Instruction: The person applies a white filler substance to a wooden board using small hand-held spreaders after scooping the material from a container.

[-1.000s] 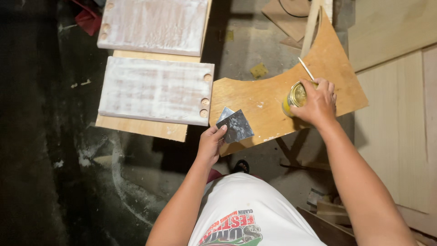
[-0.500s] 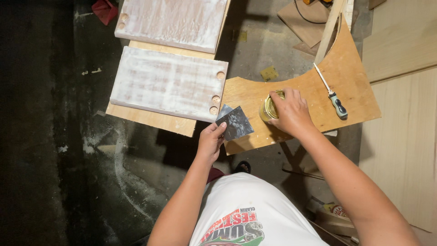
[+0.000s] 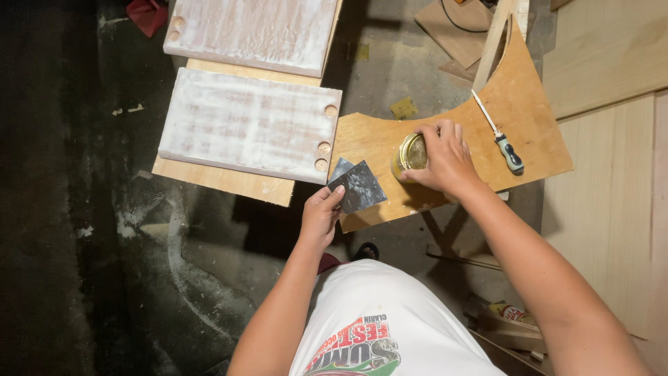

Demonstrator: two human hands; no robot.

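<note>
Head view shows the right hand (image 3: 445, 159) with its grip clamped around a small yellow tin (image 3: 410, 154) that stands on the curved plywood worktop (image 3: 529, 132). Left hand (image 3: 321, 212) pinches two dark scraper blades (image 3: 356, 185) at the worktop's near edge. Just right of the tin lies a screwdriver (image 3: 502, 138). Two white-coated boards (image 3: 250, 125) lie to the left.

1. We see a screwdriver (image 3: 499, 134) lying near the right edge of the curved plywood piece (image 3: 522, 104).
2. We see two white-coated boards (image 3: 250, 125) resting on plywood sheets at upper left.
3. We see a red object (image 3: 147, 14) on the floor's top-left corner.
</note>
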